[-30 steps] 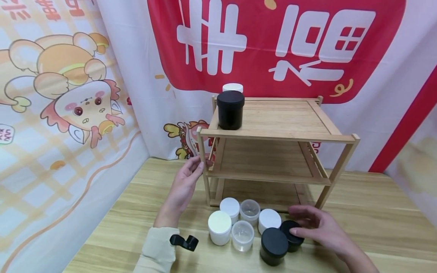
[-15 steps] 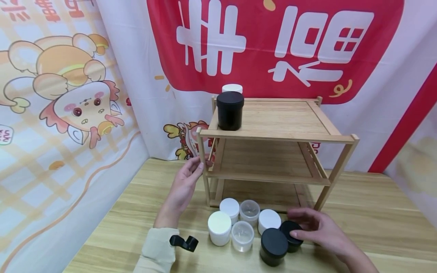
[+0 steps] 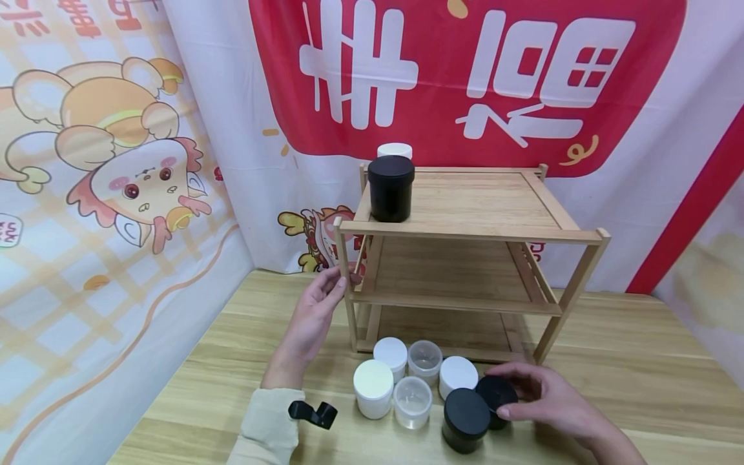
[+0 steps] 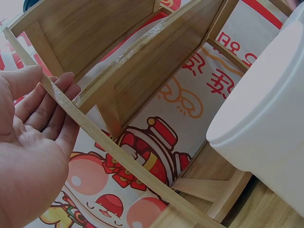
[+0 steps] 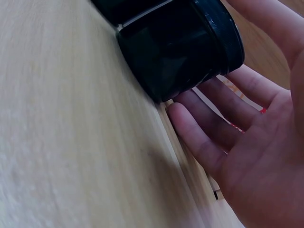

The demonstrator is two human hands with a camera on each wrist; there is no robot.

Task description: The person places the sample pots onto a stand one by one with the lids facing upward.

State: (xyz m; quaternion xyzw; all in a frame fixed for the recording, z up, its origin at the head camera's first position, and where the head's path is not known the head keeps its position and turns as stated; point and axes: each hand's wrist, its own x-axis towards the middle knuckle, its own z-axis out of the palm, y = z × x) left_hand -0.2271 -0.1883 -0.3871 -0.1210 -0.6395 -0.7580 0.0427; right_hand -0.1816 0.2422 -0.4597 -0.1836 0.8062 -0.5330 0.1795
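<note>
My left hand (image 3: 316,307) pinches the front left post of a three-tier wooden shelf rack (image 3: 459,300), thumb on the near side and fingers behind. In the left wrist view the slim wooden post (image 4: 107,140) runs between thumb and fingers. Low at the right, my right hand (image 3: 543,399) has thumb and fingers round a black lidded jar (image 3: 496,395). The right wrist view shows this jar (image 5: 178,52) standing on the table, fingers curving behind it. A second black jar (image 3: 466,416) stands right beside it, nearer the front.
White lidded jars (image 3: 374,384) and clear cups (image 3: 413,400) stand grouped before the rack. On the top shelf (image 3: 482,197), at its left, is a tall black jar (image 3: 391,190) with a white-lidded jar (image 3: 395,150) behind. Printed cloth (image 3: 116,258) hangs at left and back.
My right hand has moved slightly left and its fingers have closed in round the black jar. The left hand stays on the rack's post.
</note>
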